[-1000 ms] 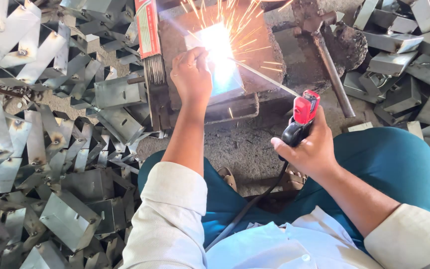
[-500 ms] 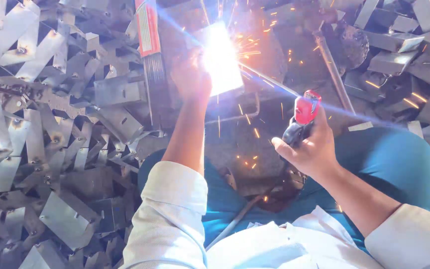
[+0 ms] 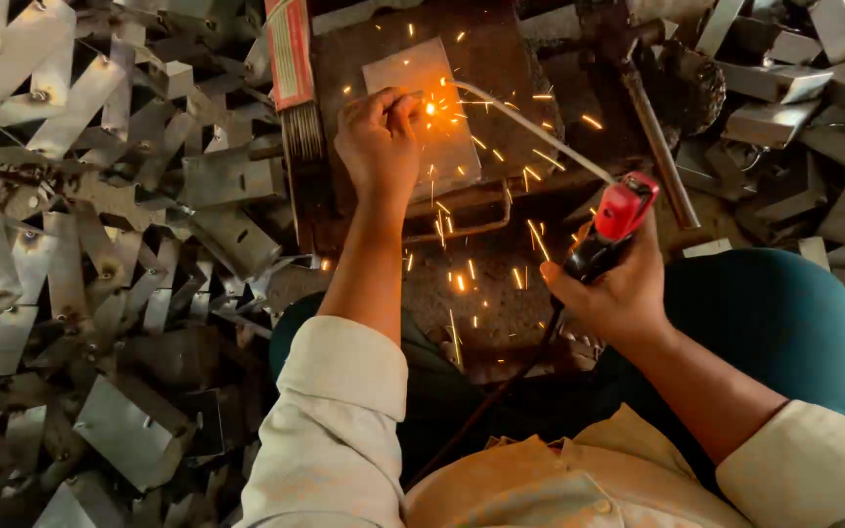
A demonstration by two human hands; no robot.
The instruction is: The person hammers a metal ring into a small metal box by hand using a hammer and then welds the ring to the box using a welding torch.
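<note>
My left hand [image 3: 378, 147] rests with closed fingers on a flat metal plate [image 3: 422, 122], holding a small part at its edge. My right hand [image 3: 613, 293] grips a red and black electrode holder [image 3: 610, 223]. Its thin welding rod [image 3: 530, 127] reaches up and left to a glowing orange spot beside my left fingertips. Sparks scatter below the plate over the dark work block [image 3: 486, 59]. A black cable [image 3: 501, 386] runs from the holder down across my lap.
Heaps of bent shiny metal pieces [image 3: 100, 274] cover the ground at left and at upper right [image 3: 814, 108]. A red packet of electrodes [image 3: 290, 59] lies left of the plate. A long steel bar [image 3: 652, 137] stands right of the block. My teal-trousered knee [image 3: 765, 313] is at right.
The blinding white arc flare has died down to a small orange glow with falling sparks. Both hands have stayed nearly in place.
</note>
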